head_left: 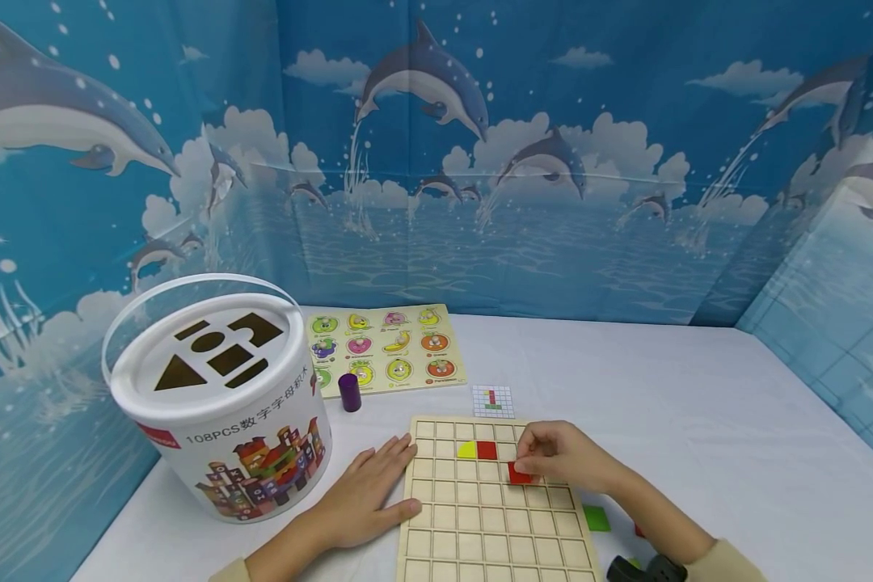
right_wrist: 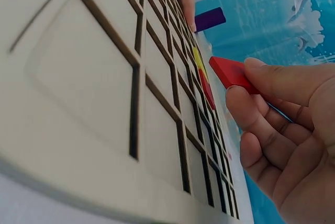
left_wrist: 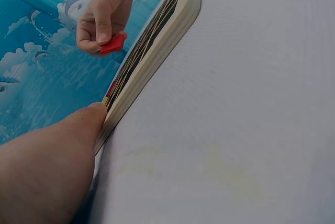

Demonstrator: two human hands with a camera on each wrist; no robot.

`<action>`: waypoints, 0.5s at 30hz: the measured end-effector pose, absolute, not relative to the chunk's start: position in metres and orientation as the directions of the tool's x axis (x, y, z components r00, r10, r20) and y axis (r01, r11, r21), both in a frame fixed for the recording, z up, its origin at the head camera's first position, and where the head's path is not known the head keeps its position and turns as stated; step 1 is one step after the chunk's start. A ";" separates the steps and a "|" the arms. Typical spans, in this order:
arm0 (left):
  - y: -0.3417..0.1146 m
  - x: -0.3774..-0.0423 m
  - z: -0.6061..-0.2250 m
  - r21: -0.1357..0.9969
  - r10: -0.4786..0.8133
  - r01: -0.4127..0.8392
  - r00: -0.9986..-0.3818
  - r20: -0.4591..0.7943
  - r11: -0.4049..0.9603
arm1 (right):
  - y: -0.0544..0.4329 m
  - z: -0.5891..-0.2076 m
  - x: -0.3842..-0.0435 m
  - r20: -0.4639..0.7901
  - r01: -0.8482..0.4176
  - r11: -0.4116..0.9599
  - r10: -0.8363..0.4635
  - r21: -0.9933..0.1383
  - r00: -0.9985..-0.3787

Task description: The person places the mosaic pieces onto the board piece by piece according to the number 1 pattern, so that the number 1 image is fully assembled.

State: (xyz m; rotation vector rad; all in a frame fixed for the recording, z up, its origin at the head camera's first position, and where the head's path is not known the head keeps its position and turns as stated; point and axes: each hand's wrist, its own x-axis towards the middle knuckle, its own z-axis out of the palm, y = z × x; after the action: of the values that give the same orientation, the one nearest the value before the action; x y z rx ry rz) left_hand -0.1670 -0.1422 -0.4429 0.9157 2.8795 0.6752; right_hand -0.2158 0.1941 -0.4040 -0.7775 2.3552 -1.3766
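Board (head_left: 494, 522) on surface (head_left: 669, 388), L grip (head_left: 367, 495) flat at its left edge, grasping nothing, prob. steadying it; R grip (head_left: 566, 457) pinching red tile (right_wrist: 228, 72) by one end above board, prob. for control.

The head view looks forward and down from above; low, close wrist views share the gridded board (head_left: 494, 521).

Left grip (head_left: 364, 495) outstretched, right grip (head_left: 571, 457) pinching.
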 end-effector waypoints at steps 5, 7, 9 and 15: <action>-0.142 -0.168 -0.444 0.418 0.559 0.540 -0.825 0.089 0.730 | 0.185 -0.404 -0.217 0.006 -0.295 0.375 -0.609 -0.879 -0.793; -0.142 -0.168 -0.444 0.420 0.559 0.540 -0.824 0.089 0.729 | 0.182 -0.403 -0.217 0.004 -0.290 0.368 -0.613 -0.884 -0.790; -0.142 -0.168 -0.443 0.422 0.559 0.540 -0.824 0.089 0.729 | 0.179 -0.402 -0.217 0.006 -0.292 0.367 -0.614 -0.883 -0.789; -0.142 -0.168 -0.444 0.426 0.561 0.542 -0.823 0.092 0.724 | 0.170 -0.401 -0.218 0.012 -0.299 0.376 -0.605 -0.877 -0.796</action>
State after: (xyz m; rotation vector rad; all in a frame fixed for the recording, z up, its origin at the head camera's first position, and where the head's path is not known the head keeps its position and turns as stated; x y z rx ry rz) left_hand -0.1680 -0.1423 -0.4442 0.9202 2.8768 0.6901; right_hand -0.2177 0.1695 -0.4014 -0.7939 2.3288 -1.3867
